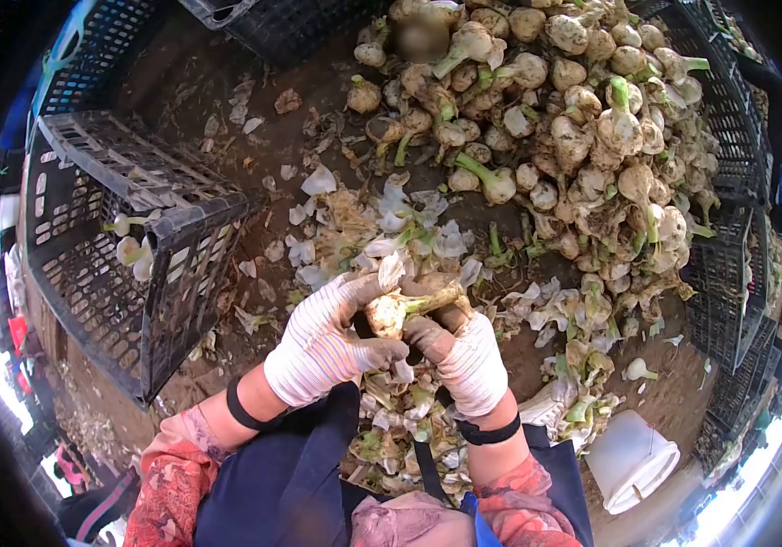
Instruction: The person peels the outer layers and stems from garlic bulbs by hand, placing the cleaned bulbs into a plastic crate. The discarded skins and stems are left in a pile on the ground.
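In striped, dirt-darkened gloves, both my hands are around one garlic bulb [385,315] in front of my lap. My left hand [325,339] has its fingers closed on the bulb's left side, where loose skin sticks up. Closed around the stem side is my right hand [466,354]; the stalk points right, toward its fingers. Whether a small tool sits in the right palm is hidden. Peeled-off garlic skins [391,223] litter the ground just beyond my hands, with more between my legs.
A large pile of unpeeled garlic [582,137] lies ahead and right. On the left, a black plastic crate [90,264] holds a few pale bulbs. More black crates [724,283] line the right side. A white bucket [623,456] lies tipped beside my right knee.
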The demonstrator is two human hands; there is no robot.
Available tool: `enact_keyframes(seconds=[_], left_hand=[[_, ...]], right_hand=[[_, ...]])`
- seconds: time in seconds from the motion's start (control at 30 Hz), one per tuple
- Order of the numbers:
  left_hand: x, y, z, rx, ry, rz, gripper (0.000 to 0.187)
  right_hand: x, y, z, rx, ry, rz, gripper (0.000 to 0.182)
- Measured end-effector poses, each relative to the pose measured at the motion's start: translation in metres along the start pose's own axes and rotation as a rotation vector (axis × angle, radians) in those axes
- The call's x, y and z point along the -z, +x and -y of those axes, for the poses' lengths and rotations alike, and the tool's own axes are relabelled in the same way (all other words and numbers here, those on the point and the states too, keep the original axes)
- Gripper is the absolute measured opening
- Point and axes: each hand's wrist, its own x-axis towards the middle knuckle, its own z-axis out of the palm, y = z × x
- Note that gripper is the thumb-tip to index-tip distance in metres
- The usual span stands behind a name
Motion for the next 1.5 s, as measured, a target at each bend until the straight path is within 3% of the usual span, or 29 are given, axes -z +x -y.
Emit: enact_keyframes(seconds=[0.07, 0.1, 0.2, 0.23, 0.27, 0.33, 0.37, 0.53, 0.6, 0.67, 0.73, 0.77, 0.87, 0.9, 0.93, 1.0, 1.03, 1.07, 1.13, 1.17, 1.27, 1.3, 1.37, 1.4, 1.47, 1.5], left_hand=[[0.0, -0.001, 0.001, -0.309, 0.508, 0.0, 0.071], [0.001, -0.001, 0.001, -0.308, 0.508, 0.0, 0.071], [0.009, -0.001, -0.005, 0.027, 0.18, 0.005, 0.065], [0.011, 0.0, -0.007, 0.136, 0.071, 0.005, 0.066], [0.012, 0.002, -0.008, 0.133, 0.075, 0.002, 0.066], [0.014, 0.006, -0.007, 0.245, -0.25, 0.023, 0.066], [0.02, 0.008, -0.002, 0.207, -0.182, 0.073, 0.072], [0.022, 0.008, 0.009, 0.191, 0.026, 0.062, 0.072], [0.01, 0.006, 0.016, -0.166, 0.214, -0.043, 0.061], [0.007, 0.0, 0.003, -0.106, 0.302, -0.025, 0.065], [0.011, 0.003, -0.01, 0.209, 0.169, 0.04, 0.069], [0.017, 0.0, -0.012, 0.208, -0.038, 0.088, 0.063], [0.021, -0.002, -0.015, 0.255, -0.257, 0.268, 0.066], [0.015, -0.002, -0.014, 0.206, -0.296, 0.28, 0.073], [0.013, -0.002, -0.016, 0.206, -0.297, 0.28, 0.073], [0.011, 0.0, -0.018, 0.209, -0.221, 0.266, 0.078], [0.009, -0.001, -0.015, 0.124, -0.022, 0.223, 0.075], [0.008, -0.002, -0.014, 0.121, -0.02, 0.226, 0.075], [0.01, -0.002, -0.011, 0.117, -0.11, 0.168, 0.065], [0.012, -0.003, -0.008, 0.189, -0.063, 0.118, 0.058], [0.011, -0.001, -0.004, 0.139, -0.154, 0.08, 0.06], [0.013, 0.001, 0.0, 0.136, -0.152, 0.084, 0.06], [0.017, 0.009, 0.007, -0.301, 0.577, 0.095, 0.057], [0.017, 0.007, 0.006, -0.302, 0.577, 0.096, 0.057], [0.01, 0.0, -0.01, -0.219, 0.88, 0.016, 0.055], [0.009, -0.001, -0.009, -0.19, 0.743, -0.017, 0.051]], right_hand=[[-0.002, 0.0, 0.0, 0.099, -0.178, -0.067, 0.021], [0.006, 0.007, -0.01, 0.611, -0.781, -0.013, 0.021], [-0.008, 0.011, -0.021, 0.453, -0.574, -0.13, 0.02], [-0.008, 0.015, -0.025, 0.493, -0.649, -0.103, 0.018], [-0.01, 0.013, -0.028, 0.498, -0.646, -0.102, 0.018], [-0.017, 0.009, -0.026, 0.208, 0.036, -0.109, 0.02], [-0.016, 0.009, -0.019, 0.054, 0.091, -0.058, 0.019], [-0.018, 0.007, -0.022, 0.007, 0.136, -0.098, 0.027], [-0.018, 0.004, -0.017, 0.163, -0.047, -0.156, 0.031], [-0.02, 0.0, -0.013, 0.165, 0.015, -0.162, 0.032], [-0.012, -0.005, -0.013, 0.238, -0.072, -0.066, 0.033], [-0.011, -0.005, -0.013, 0.237, -0.073, -0.066, 0.033], [-0.009, -0.001, -0.01, -0.03, 0.375, -0.22, 0.019], [-0.002, 0.004, -0.021, -0.079, 0.48, -0.181, 0.028], [-0.015, 0.012, -0.016, -0.099, 0.596, -0.285, 0.022], [0.001, 0.025, -0.039, -0.004, 0.005, -0.341, 0.019], [0.008, 0.032, -0.052, -0.018, -0.164, -0.374, 0.017], [0.019, 0.035, -0.065, -0.09, -0.4, -0.298, 0.03], [0.024, 0.027, -0.09, 0.164, -0.574, -0.169, 0.062], [0.021, 0.02, -0.073, 0.203, -0.492, -0.088, 0.085], [0.006, -0.008, -0.022, -0.018, 0.294, 0.025, 0.068], [-0.001, -0.012, -0.008, -0.057, 0.242, 0.004, 0.063], [-0.01, -0.013, -0.003, -0.071, 0.132, -0.031, 0.058], [-0.011, -0.012, -0.007, -0.071, 0.132, -0.031, 0.058], [-0.012, -0.01, -0.017, 0.045, 0.044, -0.121, 0.058], [-0.011, -0.01, -0.023, 0.125, -0.017, -0.145, 0.055]])
